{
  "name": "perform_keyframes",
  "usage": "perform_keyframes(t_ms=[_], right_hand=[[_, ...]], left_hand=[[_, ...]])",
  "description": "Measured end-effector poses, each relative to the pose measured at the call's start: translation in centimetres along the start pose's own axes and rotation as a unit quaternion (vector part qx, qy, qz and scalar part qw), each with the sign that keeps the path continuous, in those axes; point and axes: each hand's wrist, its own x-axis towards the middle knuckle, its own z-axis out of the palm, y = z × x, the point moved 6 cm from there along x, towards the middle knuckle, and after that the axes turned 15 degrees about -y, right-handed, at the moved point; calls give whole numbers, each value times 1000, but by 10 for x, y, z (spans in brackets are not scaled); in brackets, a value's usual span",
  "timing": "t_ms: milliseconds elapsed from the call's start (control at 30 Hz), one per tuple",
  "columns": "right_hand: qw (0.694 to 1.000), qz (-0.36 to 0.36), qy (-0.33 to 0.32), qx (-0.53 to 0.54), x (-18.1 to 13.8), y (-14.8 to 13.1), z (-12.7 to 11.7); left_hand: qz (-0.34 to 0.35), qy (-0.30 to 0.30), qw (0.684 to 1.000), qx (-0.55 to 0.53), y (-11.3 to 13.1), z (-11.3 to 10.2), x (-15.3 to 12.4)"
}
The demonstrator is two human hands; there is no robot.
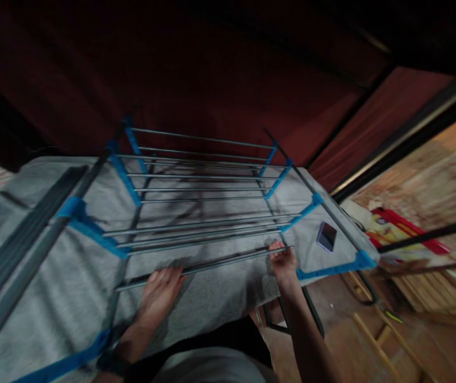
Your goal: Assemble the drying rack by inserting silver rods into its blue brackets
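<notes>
Rack (204, 197) stands on the counter (52, 298). Phone (327, 236) lies right of it. Loose rod (204, 266) lies along the near side, under both hands.

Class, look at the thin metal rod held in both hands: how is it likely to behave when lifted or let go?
The metal rod looks straight and rigid between the left hand and right hand, so probably stiff. Being round and smooth, it may roll, though the grey cloth could slow it. Being thin, likely light.
</notes>
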Motion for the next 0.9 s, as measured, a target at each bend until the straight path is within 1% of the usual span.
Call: perform_keyframes(t_ms=[100,267,367,500,600,800,900], right_hand=[[999,-31,9,28,7,-7,9],[996,-28,-21,83,16,-16,20],[995,-41,-28,90,21,-24,29],[994,-47,-20,101,26,-32,39],[992,-48,-26,113,27,-35,46],[990,-39,9,132,25,-37,47],[989,-43,-2,140,23,-39,52]], left_hand=[[21,12,1000,-6,-5,1,2],[46,42,997,42,1,3,-2],[40,49,997,43,0,5,-3],[38,53,998,5,-6,6,-1],[20,57,998,-5,-9,3,3],[-9,23,1000,-14,-6,0,4],[-11,8,1000,-17,-6,0,2]])
